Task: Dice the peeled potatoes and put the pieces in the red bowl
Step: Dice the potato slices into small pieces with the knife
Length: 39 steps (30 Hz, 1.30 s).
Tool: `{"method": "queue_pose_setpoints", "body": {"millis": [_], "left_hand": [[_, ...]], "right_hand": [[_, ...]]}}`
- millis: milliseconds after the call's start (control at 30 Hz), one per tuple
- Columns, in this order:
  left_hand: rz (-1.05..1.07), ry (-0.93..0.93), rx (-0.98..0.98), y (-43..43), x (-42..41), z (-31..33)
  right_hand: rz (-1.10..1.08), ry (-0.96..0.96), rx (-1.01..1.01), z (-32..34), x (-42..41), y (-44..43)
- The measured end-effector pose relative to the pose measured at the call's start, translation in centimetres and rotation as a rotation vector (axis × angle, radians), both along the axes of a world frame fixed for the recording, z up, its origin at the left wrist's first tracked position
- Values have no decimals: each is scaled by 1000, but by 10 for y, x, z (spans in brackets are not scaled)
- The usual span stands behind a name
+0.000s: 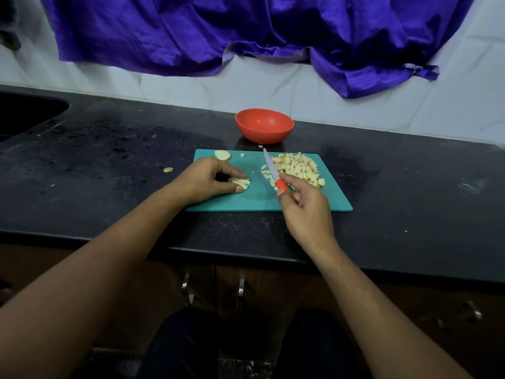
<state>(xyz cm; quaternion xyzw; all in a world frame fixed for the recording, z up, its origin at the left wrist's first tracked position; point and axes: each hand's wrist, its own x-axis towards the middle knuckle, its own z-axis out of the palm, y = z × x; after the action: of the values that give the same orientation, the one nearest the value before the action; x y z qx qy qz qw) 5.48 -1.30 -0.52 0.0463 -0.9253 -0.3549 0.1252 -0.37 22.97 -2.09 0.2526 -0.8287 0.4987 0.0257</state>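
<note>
A teal cutting board [251, 199] lies on the black counter. My left hand [202, 181] pinches a small sliced potato piece [241, 183] on the board's left half. My right hand [306, 206] grips a knife with an orange handle [281, 186]; its blade [269, 164] points away, lifted beside a heap of diced potato [297, 166] on the board's right part. A potato slice [222, 155] lies at the board's far left corner. The red bowl [264, 129] stands just behind the board, and no potato shows in the part of its inside that I see.
A stray potato bit [168, 169] lies on the counter [109, 160] left of the board, another small one [260, 146] by the bowl. A dark sink [24, 113] is at far left. A purple cloth [246, 31] hangs on the tiled wall. Cabinet handles [240, 288] sit below the counter edge.
</note>
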Motion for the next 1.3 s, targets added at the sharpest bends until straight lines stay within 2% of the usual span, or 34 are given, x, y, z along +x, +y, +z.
{"method": "queue_pose_setpoints", "body": {"millis": [100, 200, 300, 433, 500, 700, 1300], "left_hand": [[116, 39, -75, 13, 1, -4], [317, 97, -208, 33, 2, -8], [398, 135, -268, 44, 3, -12], [329, 89, -162, 33, 6, -9], [265, 50, -91, 26, 10, -4], [188, 42, -18, 14, 16, -4], [224, 101, -53, 19, 16, -6]], "right_hand": [[0, 1, 13, 1, 0, -1], [0, 13, 18, 2, 3, -1], [-10, 109, 127, 4, 8, -1], [-13, 330, 450, 12, 20, -5], [-26, 361, 510, 15, 24, -6], [-31, 346, 565, 19, 34, -10], [43, 351, 595, 28, 42, -23]]}}
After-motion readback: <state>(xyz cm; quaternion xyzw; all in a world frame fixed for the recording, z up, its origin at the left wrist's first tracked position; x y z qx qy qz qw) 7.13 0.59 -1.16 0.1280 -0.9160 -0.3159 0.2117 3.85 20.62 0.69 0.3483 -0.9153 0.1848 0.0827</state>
